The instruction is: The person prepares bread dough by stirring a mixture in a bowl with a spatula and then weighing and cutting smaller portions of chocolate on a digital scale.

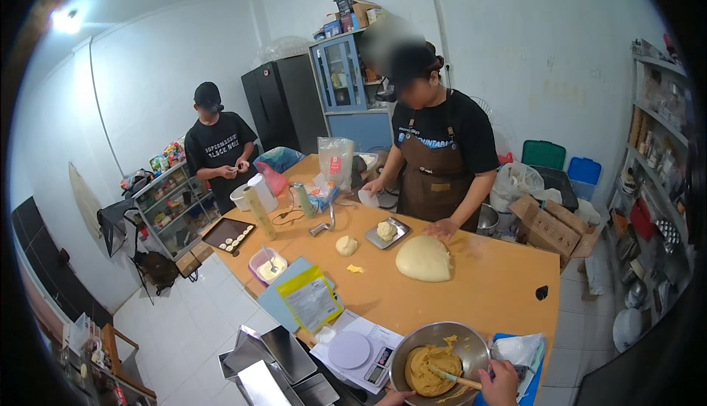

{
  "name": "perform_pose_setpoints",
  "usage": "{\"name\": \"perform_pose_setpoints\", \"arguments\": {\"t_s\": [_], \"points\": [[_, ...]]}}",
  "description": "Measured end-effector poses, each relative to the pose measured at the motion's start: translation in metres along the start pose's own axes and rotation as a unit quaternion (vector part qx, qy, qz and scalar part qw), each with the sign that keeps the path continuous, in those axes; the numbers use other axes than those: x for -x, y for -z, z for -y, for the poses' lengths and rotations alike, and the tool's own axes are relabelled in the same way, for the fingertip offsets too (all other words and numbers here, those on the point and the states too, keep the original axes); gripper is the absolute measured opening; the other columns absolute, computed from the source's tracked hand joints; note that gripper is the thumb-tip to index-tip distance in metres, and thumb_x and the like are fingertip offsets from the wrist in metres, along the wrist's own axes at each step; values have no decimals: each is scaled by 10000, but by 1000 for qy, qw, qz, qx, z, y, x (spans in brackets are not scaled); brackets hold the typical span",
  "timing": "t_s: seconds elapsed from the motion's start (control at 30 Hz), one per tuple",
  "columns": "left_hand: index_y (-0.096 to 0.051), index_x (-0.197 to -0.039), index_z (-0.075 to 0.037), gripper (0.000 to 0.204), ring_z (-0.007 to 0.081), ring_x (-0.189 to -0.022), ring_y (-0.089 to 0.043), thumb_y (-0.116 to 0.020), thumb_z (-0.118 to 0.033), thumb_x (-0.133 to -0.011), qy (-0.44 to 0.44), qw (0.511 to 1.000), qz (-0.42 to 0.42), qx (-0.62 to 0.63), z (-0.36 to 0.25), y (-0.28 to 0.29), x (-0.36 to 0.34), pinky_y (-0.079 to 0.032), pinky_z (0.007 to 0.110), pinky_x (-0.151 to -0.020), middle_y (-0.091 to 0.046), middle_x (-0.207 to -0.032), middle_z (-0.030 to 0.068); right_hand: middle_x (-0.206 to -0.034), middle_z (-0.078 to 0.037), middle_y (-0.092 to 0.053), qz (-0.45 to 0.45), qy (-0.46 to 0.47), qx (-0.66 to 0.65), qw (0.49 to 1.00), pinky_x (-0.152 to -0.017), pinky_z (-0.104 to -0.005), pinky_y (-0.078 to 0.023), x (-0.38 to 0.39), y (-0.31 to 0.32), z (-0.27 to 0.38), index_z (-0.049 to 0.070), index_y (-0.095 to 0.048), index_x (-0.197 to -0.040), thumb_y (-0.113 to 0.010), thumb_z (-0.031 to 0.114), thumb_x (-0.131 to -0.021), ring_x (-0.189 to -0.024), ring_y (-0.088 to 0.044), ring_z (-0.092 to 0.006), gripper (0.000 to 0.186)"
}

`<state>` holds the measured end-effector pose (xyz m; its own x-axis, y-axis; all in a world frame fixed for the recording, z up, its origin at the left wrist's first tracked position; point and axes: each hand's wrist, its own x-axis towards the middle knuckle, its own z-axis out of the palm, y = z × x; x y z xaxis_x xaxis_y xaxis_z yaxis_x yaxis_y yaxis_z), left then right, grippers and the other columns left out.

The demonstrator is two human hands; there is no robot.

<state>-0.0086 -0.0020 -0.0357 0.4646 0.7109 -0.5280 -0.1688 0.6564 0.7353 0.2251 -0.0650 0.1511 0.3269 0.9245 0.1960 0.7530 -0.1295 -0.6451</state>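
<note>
Near the lower edge stands a steel mixing bowl with thick yellow-brown batter in it. My right hand is closed around the wooden handle of a spatula, whose pale green blade rests in the batter. At the bowl's lower left rim, my left hand grips the side; much of it is cut off by the picture's edge. Left of the bowl is a white kitchen scale with a round platform, lying on printed sheets. Batter is smeared on the bowl's inner wall.
Metal loaf tins and a yellow pouch lie left of the scale. Across the table, a co-worker in a brown apron touches a large dough mound. Another person stands far left, by a baking tray.
</note>
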Motion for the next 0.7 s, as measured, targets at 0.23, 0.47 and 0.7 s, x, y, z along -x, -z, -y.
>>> {"name": "perform_pose_setpoints", "arguments": {"t_s": [0.23,0.47,0.7], "points": [[-233,-1375,-20,525,322,-1092,-547,-457,-32,-900,94,990,80,66,-16,-10,-8,-505,471,-900,-454,-1293,195,-845,-195,-593,-91,10,-22,996,-708,-405,-464,25,19,-17,-14,-615,-965,-605,176,-829,-786,-570,-359,233],[-387,-1272,-12,356,281,-1022,-597,-435,-126,-938,76,996,-26,42,-9,-23,-48,-551,396,-796,-551,-1184,180,-542,-153,-514,-85,-73,-33,993,-480,-365,-369,40,17,-30,-38,-535,-586,-653,140,-798,-473,-496,-268,301],[-402,-1253,-36,371,269,-1031,-588,-470,-247,-955,100,993,29,57,-23,-25,-62,-538,418,-813,-530,-1200,150,-578,-170,-557,13,-30,13,999,-485,-372,-403,51,-5,-43,-38,-569,-626,-680,120,-749,-506,-552,-271,229]]}}
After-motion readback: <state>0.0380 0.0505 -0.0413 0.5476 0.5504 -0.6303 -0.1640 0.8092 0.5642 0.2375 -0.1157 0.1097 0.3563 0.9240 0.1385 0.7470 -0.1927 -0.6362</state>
